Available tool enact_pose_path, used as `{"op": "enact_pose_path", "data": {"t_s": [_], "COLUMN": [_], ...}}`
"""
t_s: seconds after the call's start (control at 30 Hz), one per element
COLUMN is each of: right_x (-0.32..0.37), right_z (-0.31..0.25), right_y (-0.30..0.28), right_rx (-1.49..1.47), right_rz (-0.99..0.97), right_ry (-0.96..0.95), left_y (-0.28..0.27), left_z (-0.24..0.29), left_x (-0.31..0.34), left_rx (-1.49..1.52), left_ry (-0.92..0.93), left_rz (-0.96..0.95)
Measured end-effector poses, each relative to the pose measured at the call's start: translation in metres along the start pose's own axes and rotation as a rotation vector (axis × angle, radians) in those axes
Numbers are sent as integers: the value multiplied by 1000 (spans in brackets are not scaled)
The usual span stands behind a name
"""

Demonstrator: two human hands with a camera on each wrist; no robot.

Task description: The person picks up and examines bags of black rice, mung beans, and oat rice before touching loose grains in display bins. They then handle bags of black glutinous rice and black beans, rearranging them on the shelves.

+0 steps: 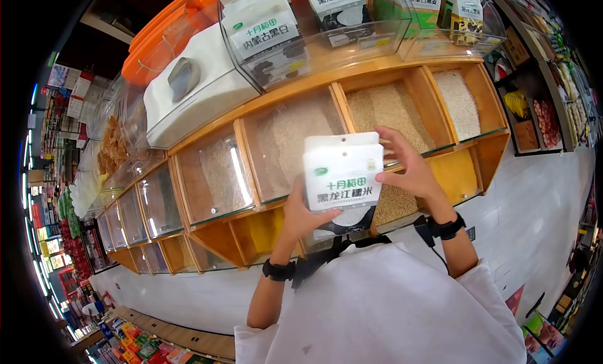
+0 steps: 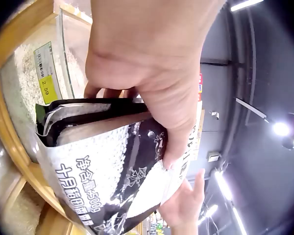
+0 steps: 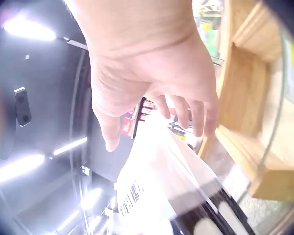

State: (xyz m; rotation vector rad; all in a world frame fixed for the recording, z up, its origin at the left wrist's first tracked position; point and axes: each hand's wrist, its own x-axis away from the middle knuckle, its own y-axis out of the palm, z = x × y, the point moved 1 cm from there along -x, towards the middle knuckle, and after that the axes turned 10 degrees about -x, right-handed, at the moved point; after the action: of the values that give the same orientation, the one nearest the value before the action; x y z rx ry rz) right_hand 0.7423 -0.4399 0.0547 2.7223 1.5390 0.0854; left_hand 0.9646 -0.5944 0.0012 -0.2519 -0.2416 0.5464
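Observation:
My left hand [image 1: 303, 212] grips two white-and-black rice bags together by their lower left side, thumb across the front. The front bag [image 1: 339, 166] faces me upright, with green and black lettering on white. Behind it, the top of the second bag [image 1: 326, 140] shows slightly higher. In the left wrist view both bag bottoms lie side by side, and the thumb presses the front bag's printed face [image 2: 98, 171]. At the bags' right edge is my right hand [image 1: 411, 169]; its thumb and fingers [image 3: 183, 115] are spread apart around the upper part.
Wooden grain bins [image 1: 289, 138] with clear lids stand behind the bags. Above them, clear plastic trays hold more packaged bags [image 1: 260, 31]. A large white bag [image 1: 195, 81] sits by orange containers [image 1: 157, 43]. Shelves [image 1: 534, 81] stand at the right, over light floor tiles [image 1: 534, 207].

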Motion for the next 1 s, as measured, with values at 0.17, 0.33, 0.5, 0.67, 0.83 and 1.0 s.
{"op": "enact_pose_path", "data": {"t_s": [0.17,0.33,0.5,0.67,0.83,1.0], "right_x": [-11,-11,-17,-14,-17,-49], "right_z": [-65,-78,-95,-106,-150,-213], "right_y": [2,11,10,15,19,-5], "right_rx": [502,664,645,754,959,1149], "right_rz": [-283,-394,-510,-476,-405,-335], "right_ry": [-166,-226,-180,-251,-630,-868], "left_y": [0,3,0,-1,5,18], "left_z": [32,42,56,65,78,92], "left_x": [7,14,16,12,-7,-32], "left_rx": [-229,-269,-373,-341,-262,-128], "left_ry": [71,128,37,163,315,559], "left_rz": [-33,-14,-39,19,94,324]}}
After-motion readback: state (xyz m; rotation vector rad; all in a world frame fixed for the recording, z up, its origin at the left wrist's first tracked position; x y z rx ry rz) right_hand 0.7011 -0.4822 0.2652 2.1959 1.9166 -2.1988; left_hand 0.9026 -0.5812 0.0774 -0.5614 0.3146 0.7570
